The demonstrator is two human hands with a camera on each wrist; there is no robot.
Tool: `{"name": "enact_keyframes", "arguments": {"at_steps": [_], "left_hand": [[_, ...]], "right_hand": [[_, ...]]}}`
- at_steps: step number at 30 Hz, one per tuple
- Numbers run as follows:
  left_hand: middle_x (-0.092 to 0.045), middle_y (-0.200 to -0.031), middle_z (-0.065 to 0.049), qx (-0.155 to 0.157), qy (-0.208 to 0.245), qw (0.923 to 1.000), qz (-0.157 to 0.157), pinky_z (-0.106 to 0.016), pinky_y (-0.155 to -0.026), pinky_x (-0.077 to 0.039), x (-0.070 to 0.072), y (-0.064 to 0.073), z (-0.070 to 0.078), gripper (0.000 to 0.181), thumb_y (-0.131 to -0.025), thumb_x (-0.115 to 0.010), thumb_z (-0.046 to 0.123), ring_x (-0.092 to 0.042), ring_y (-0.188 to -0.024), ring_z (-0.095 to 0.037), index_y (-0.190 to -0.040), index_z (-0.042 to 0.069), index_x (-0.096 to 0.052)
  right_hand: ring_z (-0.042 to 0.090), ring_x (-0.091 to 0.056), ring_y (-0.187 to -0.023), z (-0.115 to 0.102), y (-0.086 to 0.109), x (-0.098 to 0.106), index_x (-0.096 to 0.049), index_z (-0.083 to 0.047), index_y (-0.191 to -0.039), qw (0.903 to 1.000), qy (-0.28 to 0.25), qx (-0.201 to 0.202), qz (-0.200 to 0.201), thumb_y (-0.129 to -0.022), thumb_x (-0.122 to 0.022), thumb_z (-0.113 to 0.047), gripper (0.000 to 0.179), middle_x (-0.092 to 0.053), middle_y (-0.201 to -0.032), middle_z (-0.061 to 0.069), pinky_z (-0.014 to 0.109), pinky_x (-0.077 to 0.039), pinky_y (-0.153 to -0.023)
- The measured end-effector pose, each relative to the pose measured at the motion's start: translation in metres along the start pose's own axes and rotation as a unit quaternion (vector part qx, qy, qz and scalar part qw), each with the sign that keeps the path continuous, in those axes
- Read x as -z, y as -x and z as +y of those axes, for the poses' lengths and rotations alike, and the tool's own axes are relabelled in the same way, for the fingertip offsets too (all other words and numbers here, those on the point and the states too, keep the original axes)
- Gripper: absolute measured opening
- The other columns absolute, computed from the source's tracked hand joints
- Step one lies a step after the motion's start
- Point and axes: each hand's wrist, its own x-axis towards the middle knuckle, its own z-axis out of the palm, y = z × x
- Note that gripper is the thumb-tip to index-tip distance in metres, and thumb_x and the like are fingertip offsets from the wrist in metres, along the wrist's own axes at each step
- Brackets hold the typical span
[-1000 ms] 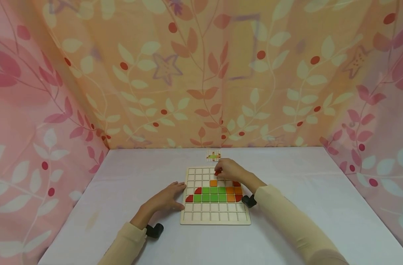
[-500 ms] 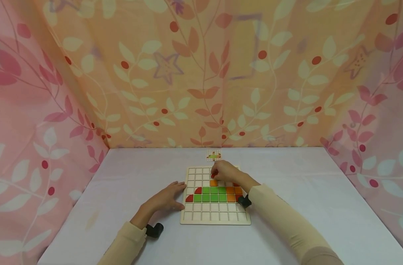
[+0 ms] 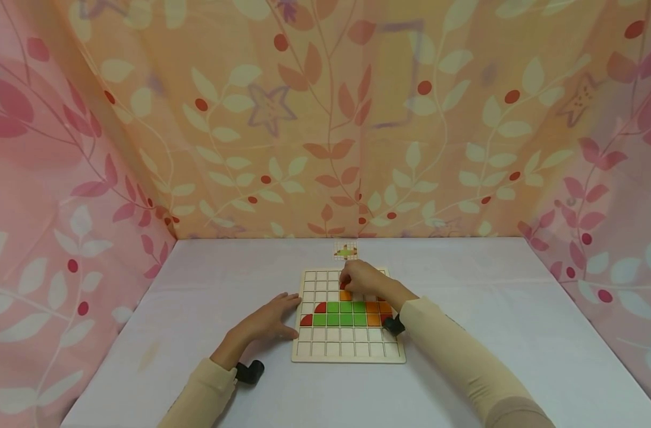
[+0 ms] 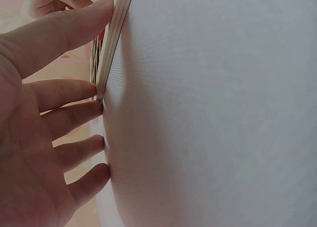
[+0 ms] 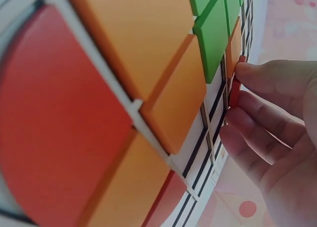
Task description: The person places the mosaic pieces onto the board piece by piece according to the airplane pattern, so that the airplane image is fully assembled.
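Observation:
A pale wooden grid board (image 3: pixel 346 349) lies on the white-covered table. Green square tiles (image 3: pixel 346 320) fill the middle of two rows, with orange tiles (image 3: pixel 373 320) to their right and red rounded tiles (image 3: pixel 306 321) at the left ends. My right hand (image 3: pixel 367 277) pinches a small red tile (image 5: pixel 236 88) between thumb and fingers, right at the grid and beside a single orange tile (image 3: pixel 345 296) in the upper part. My left hand (image 3: pixel 274 316) rests at the board's left edge; its thumb and fingertips touch the edge, fingers spread and fairly straight.
A small picture card (image 3: pixel 345 251) with a coloured grid pattern lies beyond the board. Floral cloth walls (image 3: pixel 261 148) enclose the table on the back and both sides. Black wrist cameras (image 3: pixel 249 373) sit at each sleeve.
My right hand has moved slightly left and toward me with the red tile, coming down beside the single orange tile. The left hand has stayed at the board's edge.

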Motion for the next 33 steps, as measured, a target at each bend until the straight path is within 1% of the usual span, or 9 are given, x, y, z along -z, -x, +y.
{"name": "enact_keyframes", "arguments": {"at_steps": [3, 6, 10, 14, 19, 22, 26, 29, 33], "left_hand": [[-0.039, -0.156, -0.008, -0.001, 0.002, 1.0000, 0.000, -0.055, -0.118, -0.025, -0.001, 0.000, -0.001, 0.080, -0.075, -0.084, 0.019, -0.022, -0.149, -0.035, -0.145, 0.007, -0.046], [-0.039, -0.156, -0.008, 0.000, 0.001, 1.0000, -0.003, -0.055, -0.118, -0.025, -0.001, 0.001, -0.001, 0.080, -0.075, -0.083, 0.019, -0.022, -0.149, -0.034, -0.145, 0.007, -0.046], [-0.039, -0.155, -0.009, 0.001, -0.001, 1.0000, -0.006, -0.055, -0.118, -0.026, -0.002, 0.001, 0.000, 0.080, -0.075, -0.083, 0.019, -0.023, -0.149, -0.035, -0.145, 0.007, -0.046], [-0.039, -0.156, -0.008, 0.005, -0.001, 1.0000, -0.004, -0.055, -0.118, -0.026, -0.002, 0.002, 0.000, 0.081, -0.075, -0.084, 0.020, -0.022, -0.149, -0.034, -0.145, 0.008, -0.046], [-0.040, -0.155, -0.009, 0.000, 0.000, 1.0000, -0.002, -0.056, -0.118, -0.025, -0.002, 0.001, 0.000, 0.081, -0.075, -0.084, 0.020, -0.022, -0.149, -0.035, -0.145, 0.007, -0.046], [-0.039, -0.156, -0.008, 0.003, 0.000, 1.0000, -0.002, -0.055, -0.118, -0.025, -0.003, 0.000, 0.000, 0.082, -0.075, -0.084, 0.021, -0.022, -0.149, -0.035, -0.146, 0.007, -0.045], [-0.039, -0.156, -0.007, 0.008, -0.006, 0.9999, -0.003, -0.055, -0.118, -0.025, -0.002, 0.000, 0.000, 0.082, -0.075, -0.084, 0.022, -0.021, -0.150, -0.034, -0.146, 0.009, -0.045], [-0.039, -0.156, -0.008, 0.004, -0.010, 0.9999, -0.003, -0.055, -0.118, -0.025, -0.001, 0.000, 0.000, 0.081, -0.076, -0.083, 0.022, -0.022, -0.150, -0.034, -0.146, 0.008, -0.045], [-0.039, -0.156, -0.008, 0.000, -0.011, 0.9999, -0.003, -0.055, -0.118, -0.025, 0.000, 0.000, -0.001, 0.081, -0.075, -0.084, 0.021, -0.022, -0.149, -0.034, -0.145, 0.007, -0.045]], "right_hand": [[0.015, -0.058, -0.084, 0.000, 0.000, 0.000, -0.077, -0.010, -0.091, 1.0000, -0.004, -0.005, -0.004, -0.088, -0.068, -0.007, 0.011, -0.069, -0.090, 0.002, 0.034, -0.055, -0.084], [0.015, -0.058, -0.083, 0.001, 0.002, -0.001, -0.077, -0.010, -0.092, 1.0000, -0.006, -0.001, -0.001, -0.088, -0.068, -0.007, 0.011, -0.069, -0.090, 0.002, 0.034, -0.055, -0.082], [0.017, -0.060, -0.084, 0.003, 0.005, 0.000, -0.077, -0.006, -0.095, 0.9998, -0.003, 0.013, 0.011, -0.087, -0.068, -0.006, 0.013, -0.071, -0.093, 0.005, 0.035, -0.055, -0.082], [0.020, -0.062, -0.089, 0.005, 0.014, 0.006, -0.076, -0.003, -0.102, 0.9995, -0.013, 0.002, 0.027, -0.088, -0.066, -0.009, 0.018, -0.068, -0.098, 0.007, 0.036, -0.054, -0.085], [0.021, -0.062, -0.092, 0.006, 0.036, 0.020, -0.075, -0.003, -0.105, 0.9984, -0.027, -0.008, 0.050, -0.090, -0.066, -0.013, 0.020, -0.067, -0.098, 0.006, 0.038, -0.055, -0.087], [0.018, -0.062, -0.088, 0.006, 0.052, 0.031, -0.074, -0.003, -0.106, 0.9973, -0.038, -0.006, 0.062, -0.090, -0.067, -0.013, 0.020, -0.067, -0.097, 0.005, 0.034, -0.055, -0.083], [0.016, -0.060, -0.087, 0.008, 0.075, 0.043, -0.074, -0.003, -0.107, 0.9958, -0.047, -0.018, 0.077, -0.090, -0.068, -0.016, 0.022, -0.067, -0.098, 0.003, 0.034, -0.053, -0.080], [0.017, -0.060, -0.089, 0.013, 0.094, 0.046, -0.074, -0.004, -0.106, 0.9946, -0.045, -0.029, 0.089, -0.089, -0.068, -0.017, 0.022, -0.067, -0.098, 0.003, 0.037, -0.053, -0.081], [0.020, -0.061, -0.090, 0.027, 0.117, 0.046, -0.073, -0.004, -0.105, 0.9929, -0.045, -0.045, 0.100, -0.088, -0.070, -0.015, 0.020, -0.068, -0.098, 0.006, 0.039, -0.055, -0.082]]}}
